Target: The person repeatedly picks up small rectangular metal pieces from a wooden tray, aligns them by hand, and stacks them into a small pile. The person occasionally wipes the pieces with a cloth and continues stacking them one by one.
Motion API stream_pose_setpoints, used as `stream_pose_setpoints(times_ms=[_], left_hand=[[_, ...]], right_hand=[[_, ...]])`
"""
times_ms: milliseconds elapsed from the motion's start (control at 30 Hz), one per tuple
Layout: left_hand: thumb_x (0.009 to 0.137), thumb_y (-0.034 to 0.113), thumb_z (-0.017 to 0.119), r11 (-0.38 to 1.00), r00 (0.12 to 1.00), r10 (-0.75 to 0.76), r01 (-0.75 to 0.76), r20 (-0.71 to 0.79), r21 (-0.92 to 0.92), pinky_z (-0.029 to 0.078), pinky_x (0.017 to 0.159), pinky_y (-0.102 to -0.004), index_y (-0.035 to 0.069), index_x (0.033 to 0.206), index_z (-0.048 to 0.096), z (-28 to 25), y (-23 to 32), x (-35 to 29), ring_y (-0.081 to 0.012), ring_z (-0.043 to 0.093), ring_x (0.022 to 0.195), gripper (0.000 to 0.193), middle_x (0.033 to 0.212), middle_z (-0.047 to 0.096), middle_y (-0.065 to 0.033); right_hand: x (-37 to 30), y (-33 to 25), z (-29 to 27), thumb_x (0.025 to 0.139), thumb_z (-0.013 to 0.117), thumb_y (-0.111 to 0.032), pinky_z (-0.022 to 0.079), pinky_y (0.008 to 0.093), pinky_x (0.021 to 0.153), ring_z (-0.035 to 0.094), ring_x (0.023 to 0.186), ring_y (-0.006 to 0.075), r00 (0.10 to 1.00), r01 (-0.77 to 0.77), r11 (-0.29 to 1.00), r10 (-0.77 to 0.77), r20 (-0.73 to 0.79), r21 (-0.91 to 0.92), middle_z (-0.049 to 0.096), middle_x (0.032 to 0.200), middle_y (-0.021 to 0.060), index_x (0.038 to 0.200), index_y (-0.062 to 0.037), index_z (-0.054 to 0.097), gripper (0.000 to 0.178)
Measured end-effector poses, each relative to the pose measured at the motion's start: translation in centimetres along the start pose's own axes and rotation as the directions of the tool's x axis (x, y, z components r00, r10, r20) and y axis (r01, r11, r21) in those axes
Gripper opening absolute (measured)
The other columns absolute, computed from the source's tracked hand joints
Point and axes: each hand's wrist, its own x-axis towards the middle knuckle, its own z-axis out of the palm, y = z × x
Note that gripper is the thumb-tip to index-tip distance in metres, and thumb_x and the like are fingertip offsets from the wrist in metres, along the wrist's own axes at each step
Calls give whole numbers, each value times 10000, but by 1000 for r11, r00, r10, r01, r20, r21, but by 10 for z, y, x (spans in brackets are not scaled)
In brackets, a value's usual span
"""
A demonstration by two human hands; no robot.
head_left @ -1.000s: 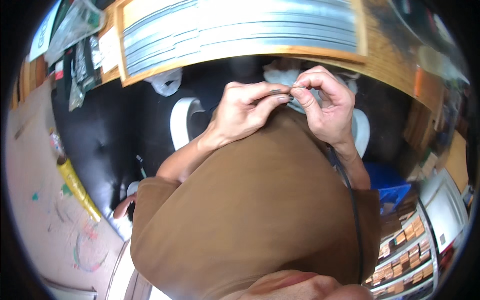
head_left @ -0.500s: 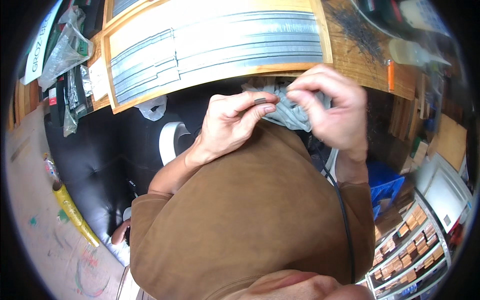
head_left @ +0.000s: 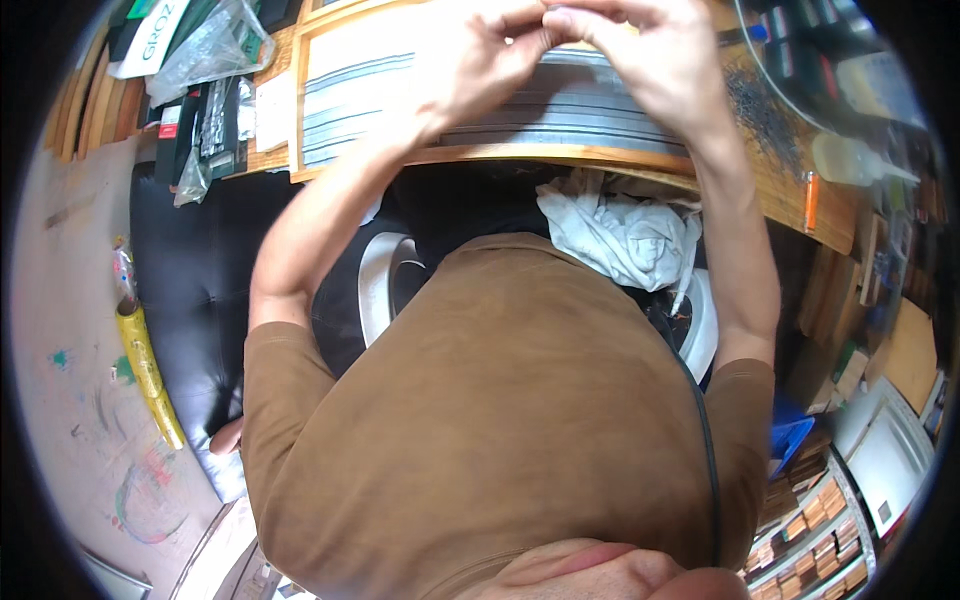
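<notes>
The left hand [head_left: 487, 62] and right hand [head_left: 660, 62] are hovering over a shallow wooden tray [head_left: 560, 153], fingertips touching; whether they are gripping anything, I cannot tell; the tray is lying along the desk's [head_left: 780, 195] near edge, its smooth raised rim probably keeping the thin, shiny grey strips [head_left: 600, 118] in even rows; a crumpled pale cloth [head_left: 630, 238] is bunching below that edge.

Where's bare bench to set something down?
A small bare patch of bench shows at front right, bordered by the dark pile, orange stick, front edge and, in this view, the right forearm. Crowded: left of the tray, with white paper and plastic bag; also around the squeeze bottle.
</notes>
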Motion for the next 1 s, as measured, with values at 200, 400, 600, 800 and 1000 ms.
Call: stream_pose_setpoints(times_ms=[200,400,600,800,1000], left_hand=[[1007,33,597,840,963,-182,258,201,-477,544,875,-286,33,1161,754,11,-46,14,-121,660,957,219,1062,755,-44],[1002,192,682,919,995,2,38,99,-393,594,725,-276,92,1119,777,-5,22,9,-129,718,794,181,878,761,-41],[974,133,723,361,578,-288,804,764,-472,561,712,-228,22,1095,768,-12,95,-67,-99,713,805,170,928,781,-57],[997,115,687,-115,341,-423,899,840,-423,604,654,-219,-5,1079,742,52,42,-101,-164,766,858,156,965,782,-116],[986,140,696,-121,444,-402,841,801,-527,631,702,-254,-29,1125,718,63,27,-105,-217,771,874,221,977,772,-144]], right_hand=[[14,32,20,866,764,7,540,260,668,673,761,119,986,-158,929,167,2,336,727,848,77,931,39,748,74],[-17,-16,-7,895,778,-25,485,220,607,617,683,61,990,-83,992,93,-103,95,713,750,7,1015,-27,794,122],[-111,-68,-6,902,744,24,489,229,746,600,822,100,855,-518,715,442,270,469,625,915,37,1053,45,718,155],[-182,6,47,1002,682,-125,395,152,503,555,618,15,535,-678,0,686,493,735,678,826,6,1175,38,697,238],[-177,16,64,992,687,-102,400,158,489,547,577,23,526,-582,-24,751,398,813,674,781,1,1061,26,741,155]])
